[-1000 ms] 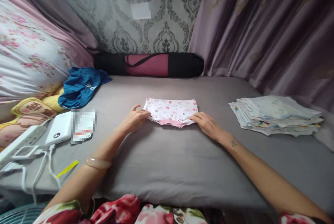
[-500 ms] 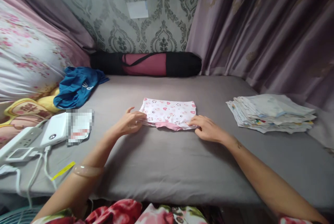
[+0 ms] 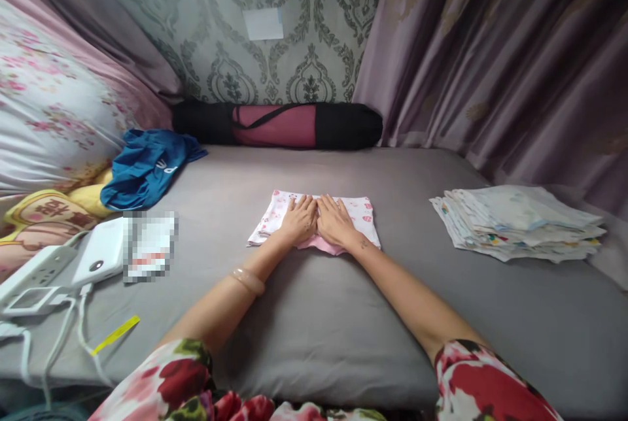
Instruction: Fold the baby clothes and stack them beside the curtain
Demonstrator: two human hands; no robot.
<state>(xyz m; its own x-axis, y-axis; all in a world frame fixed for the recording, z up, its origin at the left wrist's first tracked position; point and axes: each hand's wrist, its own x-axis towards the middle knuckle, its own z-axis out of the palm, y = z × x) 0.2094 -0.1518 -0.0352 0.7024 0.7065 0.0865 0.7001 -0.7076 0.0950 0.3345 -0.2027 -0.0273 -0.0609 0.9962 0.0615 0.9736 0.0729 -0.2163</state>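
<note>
Hands flat, hiding garment's middle.

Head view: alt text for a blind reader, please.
Left hand and right hand lie flat, side by side, on a folded pink-printed garment on a grey bed. A stack of folded cloths sits right; blue clothing left.

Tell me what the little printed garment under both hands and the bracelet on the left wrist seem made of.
Printed garment: looks like soft matte cotton knit; it lies limp and flat under the left hand and right hand. Bracelet: glossy, translucent pale pink, maybe jade, glass or resin.
</note>
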